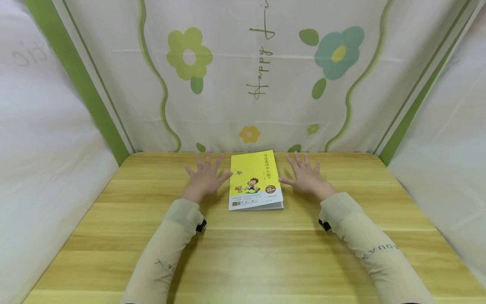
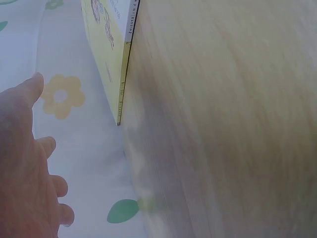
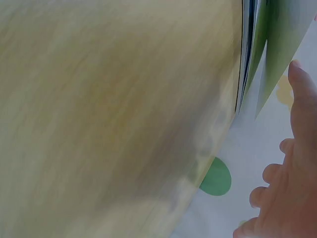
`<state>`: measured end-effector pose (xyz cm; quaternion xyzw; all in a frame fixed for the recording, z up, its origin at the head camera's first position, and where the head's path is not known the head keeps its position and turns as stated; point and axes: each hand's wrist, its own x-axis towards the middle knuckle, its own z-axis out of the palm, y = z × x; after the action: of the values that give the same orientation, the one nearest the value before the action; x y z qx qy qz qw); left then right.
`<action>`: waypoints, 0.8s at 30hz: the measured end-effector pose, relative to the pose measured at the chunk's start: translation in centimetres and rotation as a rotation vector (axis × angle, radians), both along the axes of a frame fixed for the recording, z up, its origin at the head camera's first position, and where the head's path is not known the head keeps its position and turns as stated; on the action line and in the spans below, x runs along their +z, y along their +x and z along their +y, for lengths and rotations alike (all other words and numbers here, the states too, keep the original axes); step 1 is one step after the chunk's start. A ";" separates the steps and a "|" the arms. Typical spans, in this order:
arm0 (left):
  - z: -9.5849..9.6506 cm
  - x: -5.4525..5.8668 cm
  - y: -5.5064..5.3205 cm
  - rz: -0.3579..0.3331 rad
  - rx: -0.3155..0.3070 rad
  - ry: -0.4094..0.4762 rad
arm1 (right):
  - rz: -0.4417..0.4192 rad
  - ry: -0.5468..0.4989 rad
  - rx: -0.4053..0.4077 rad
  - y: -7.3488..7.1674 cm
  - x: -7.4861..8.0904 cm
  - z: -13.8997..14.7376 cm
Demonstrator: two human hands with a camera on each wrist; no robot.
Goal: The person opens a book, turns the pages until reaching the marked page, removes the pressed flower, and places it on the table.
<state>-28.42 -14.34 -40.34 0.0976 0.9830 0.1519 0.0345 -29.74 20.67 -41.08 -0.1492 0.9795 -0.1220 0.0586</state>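
sleeves [image 1: 379,249] extend over a wooden table [image 1: 258,261], left hand [image 1: 205,179] and right hand [image 1: 308,179] splayed, gripping nothing, flanking a yellow book [image 1: 248,166]; light, matched touch from both sides should steady it best.

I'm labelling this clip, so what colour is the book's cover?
The cover is mostly yellow, white along the bottom; best in the head view.

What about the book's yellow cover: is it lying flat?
No, the head view shows the cover raised above the pages at its lower right corner.
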 end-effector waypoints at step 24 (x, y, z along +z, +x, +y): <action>0.2 0.5 0.2 -0.005 -0.026 0.003 | -0.035 -0.032 0.078 0.8 0.7 -1.4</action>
<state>-28.26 -14.17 -39.80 0.1102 0.9813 0.1529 0.0391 -28.97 19.29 -40.38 -0.1860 0.9697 -0.1381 0.0780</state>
